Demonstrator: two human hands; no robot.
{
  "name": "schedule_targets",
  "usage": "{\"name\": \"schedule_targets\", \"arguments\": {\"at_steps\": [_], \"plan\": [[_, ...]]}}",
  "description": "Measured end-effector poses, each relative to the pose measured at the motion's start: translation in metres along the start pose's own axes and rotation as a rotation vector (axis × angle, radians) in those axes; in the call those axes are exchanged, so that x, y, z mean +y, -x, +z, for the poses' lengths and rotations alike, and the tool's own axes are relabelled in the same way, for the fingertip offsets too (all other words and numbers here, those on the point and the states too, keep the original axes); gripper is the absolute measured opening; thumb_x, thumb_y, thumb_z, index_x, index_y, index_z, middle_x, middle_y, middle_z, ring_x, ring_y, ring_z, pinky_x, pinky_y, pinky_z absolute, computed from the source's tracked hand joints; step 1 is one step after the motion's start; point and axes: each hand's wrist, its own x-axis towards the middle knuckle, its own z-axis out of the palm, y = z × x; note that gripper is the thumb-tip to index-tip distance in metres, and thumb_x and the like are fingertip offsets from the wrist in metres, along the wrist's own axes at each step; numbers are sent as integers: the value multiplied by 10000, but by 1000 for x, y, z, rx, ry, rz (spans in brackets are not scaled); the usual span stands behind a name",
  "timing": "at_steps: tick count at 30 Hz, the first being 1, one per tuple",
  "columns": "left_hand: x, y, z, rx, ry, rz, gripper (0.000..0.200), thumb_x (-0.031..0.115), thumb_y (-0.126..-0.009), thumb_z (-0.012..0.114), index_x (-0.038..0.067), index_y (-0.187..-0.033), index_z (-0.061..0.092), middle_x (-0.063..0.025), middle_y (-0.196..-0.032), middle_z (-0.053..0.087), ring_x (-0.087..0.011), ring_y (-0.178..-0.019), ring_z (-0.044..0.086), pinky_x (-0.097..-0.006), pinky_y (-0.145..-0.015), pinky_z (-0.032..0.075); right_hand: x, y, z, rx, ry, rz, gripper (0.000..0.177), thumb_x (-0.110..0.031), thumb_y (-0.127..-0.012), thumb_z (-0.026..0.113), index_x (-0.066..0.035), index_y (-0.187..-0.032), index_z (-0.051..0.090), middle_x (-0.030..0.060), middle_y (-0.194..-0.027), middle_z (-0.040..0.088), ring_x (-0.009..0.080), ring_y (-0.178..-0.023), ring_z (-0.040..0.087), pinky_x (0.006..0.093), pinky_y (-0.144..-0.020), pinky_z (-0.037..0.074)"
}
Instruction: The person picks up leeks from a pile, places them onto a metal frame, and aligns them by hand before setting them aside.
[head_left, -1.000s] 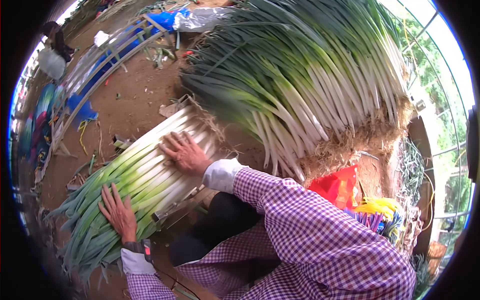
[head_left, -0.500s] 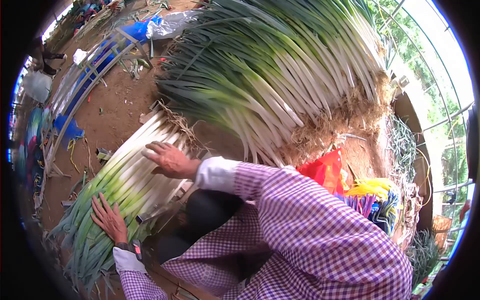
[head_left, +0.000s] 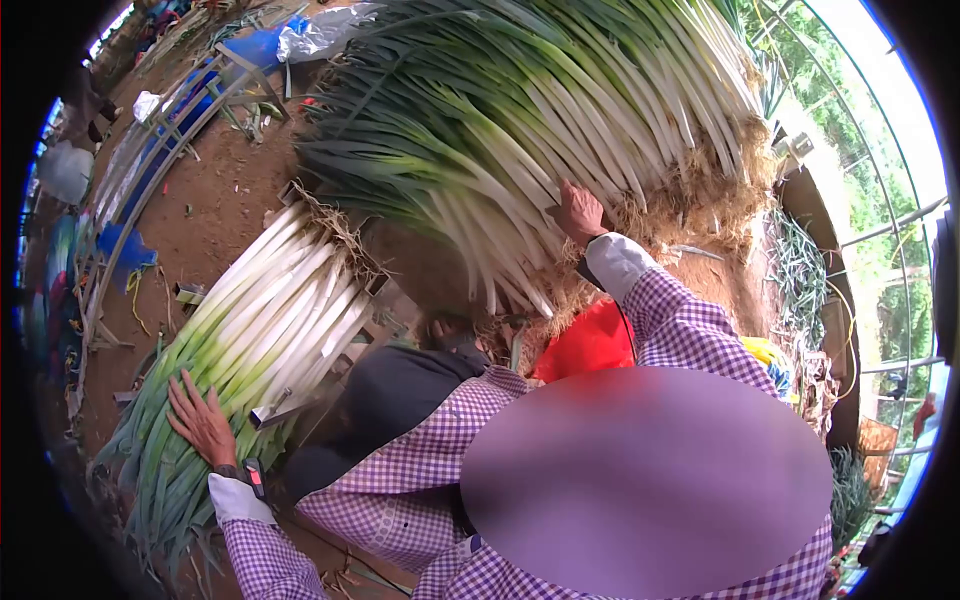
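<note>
The left hand [head_left: 203, 424] lies flat, maybe steadying the left green onion bunch [head_left: 268, 300]; the right hand [head_left: 580, 213] touches the far onion pile [head_left: 520, 120], grip hidden.

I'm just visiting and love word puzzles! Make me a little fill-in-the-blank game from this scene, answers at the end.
1. The person's ____ hand is on the large heap of long green-and-white leek-like stalks.
2. The left hand lies on the smaller bundle of green-and-white stalks, on leaves coloured ____.
3. The tan, stringy growths at the large heap's white ends are ____.
4. The bright, plastic-looking sheet near the right sleeve is coloured ____.

Missing words: right; green; roots; red.
</note>
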Motion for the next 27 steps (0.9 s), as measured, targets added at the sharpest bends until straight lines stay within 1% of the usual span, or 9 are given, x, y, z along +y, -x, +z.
{"name": "schedule_targets", "arguments": {"at_steps": [1,4,7,13,16,21,24,25,27], "plan": [[0,-1,-1,-13,3,-4,635,433,-1093,455,197,-1653,271,-69,-1684,309,-246,-1532,321,-525,-1216,267,-2,5,3,82,8,-58,479,-197,-838,750,-86,-1260,552,201,-1253,641,407,-1079,689,513,-866,573],[0,0,-1,-12,27,-5,635,426,-1092,457,192,-1653,272,-74,-1687,305,-250,-1535,314,-526,-1222,254,-12,2,12,42,89,-3,423,-164,-845,709,-78,-1226,545,213,-1260,628,412,-1084,687,517,-867,571],[-1,0,-2,-9,45,-4,636,419,-1090,459,189,-1652,273,-77,-1690,299,-254,-1540,306,-527,-1229,242,-18,-2,22,104,62,20,398,-145,-835,700,-58,-1189,540,233,-1205,656,416,-1073,690,521,-865,570],[-2,1,-1,-22,68,-11,639,405,-1087,469,196,-1656,268,-77,-1697,287,-262,-1552,284,-536,-1234,222,-22,-11,-18,-129,13,-88,513,-239,-786,759,-9,-1192,546,246,-1059,714,419,-1011,706,522,-862,560],[0,0,-2,-37,65,-12,641,402,-1086,472,200,-1658,264,-77,-1699,283,-264,-1556,276,-538,-1234,217,-51,4,-53,-226,-123,-128,598,-309,-736,825,12,-1185,594,217,-948,722,380,-890,729,484,-786,576],[0,0,-5,-29,103,-17,643,400,-1077,479,191,-1651,280,-95,-1695,286,-270,-1556,272,-548,-1238,203,-98,79,-116,-514,-896,-50,500,-268,-728,859,32,-1088,684,103,-777,708,208,-659,689,355,-599,553],[-1,2,-3,-12,115,-19,646,396,-1075,482,188,-1652,278,-97,-1695,286,-270,-1558,269,-548,-1238,200,-72,75,-41,-318,-732,-166,460,-235,-754,852,44,-1082,689,80,-802,708,165,-677,677,334,-596,541],[-1,2,-3,-10,114,-19,646,395,-1076,481,188,-1653,277,-98,-1695,286,-270,-1558,268,-549,-1238,200,-62,75,-20,-355,-957,-229,477,-256,-769,863,53,-1088,690,75,-788,696,172,-671,672,335,-584,532],[-2,-1,-2,-5,124,-11,654,403,-1070,493,184,-1649,284,-100,-1691,293,-271,-1556,272,-551,-1236,202,-62,77,-7,-409,-970,-160,469,-262,-778,869,52,-1080,694,75,-798,696,171,-663,661,338,-579,524]]}}
